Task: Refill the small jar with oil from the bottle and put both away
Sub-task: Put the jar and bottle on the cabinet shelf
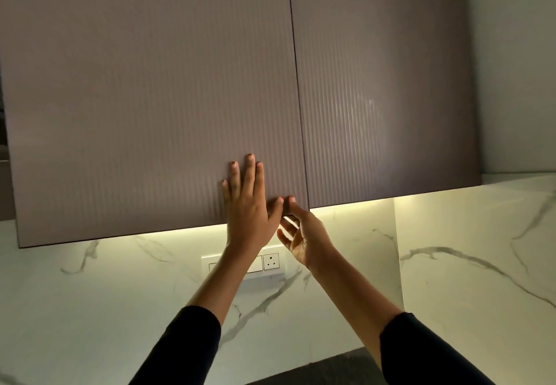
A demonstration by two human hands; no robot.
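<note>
Neither the small jar nor the bottle is showing anywhere in view. Whether they are sitting behind the cabinet doors cannot be told.

Both hands are working at the left cabinet door (150, 99), near its lower right corner, at about 5 o'clock on the panel. No handle is showing on the ribbed front, so by my reading the hands are meeting the door at its free edge beside the seam with the right cabinet door (385, 84), where a push or pull acts best. Both doors are lying flush and closed.

The left hand (246, 204) is lying flat against the panel, its fingers (249, 171) straight and pointing toward 12 o'clock, pressing and grasping nothing. This looks like pressing the door home or working a push latch. I cannot tell which.

The right hand (304, 234) is sitting just below the door's bottom edge, palm turned toward 9 o'clock. Its thumb (291, 199) is touching the corner, and its other fingers are hanging loose and spread, clasping nothing.

Both forearms are reaching up from 6 o'clock, in black sleeves (192, 339). A socket plate (270, 261) is sitting on the marble wall (451, 264) behind the wrists.
</note>
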